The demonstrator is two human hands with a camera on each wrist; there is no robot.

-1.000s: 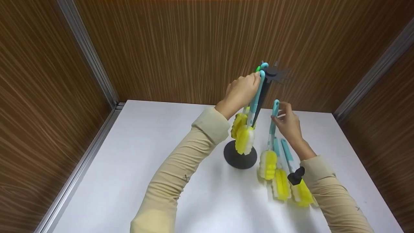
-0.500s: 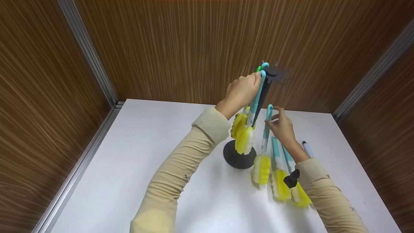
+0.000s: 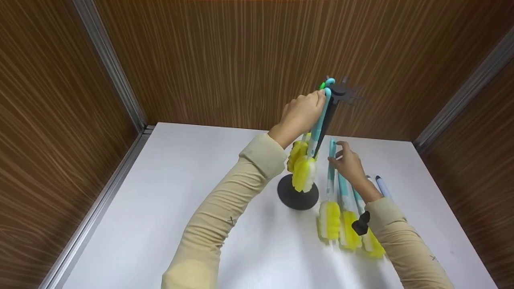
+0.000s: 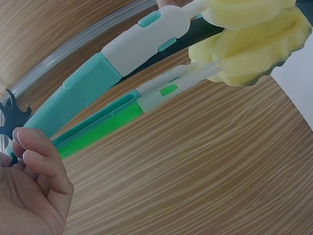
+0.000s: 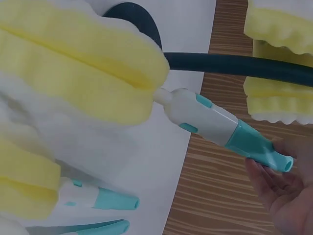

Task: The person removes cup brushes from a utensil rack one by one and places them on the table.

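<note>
Right of the black round-based hanging stand [image 3: 298,196], the right hand [image 3: 348,162] is pinching a teal-handled yellow sponge brush [image 3: 330,192] standing near upright, while the left hand [image 3: 300,112] is gripping a hung teal brush handle [image 3: 319,120] at the stand's top.

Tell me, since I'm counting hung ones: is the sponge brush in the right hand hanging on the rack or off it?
Off: the right hand holds the teal-handled yellow sponge brush beside the black stand.

Head view looks down; both wrist views close, sharing the stand [image 3: 327,120]
</note>
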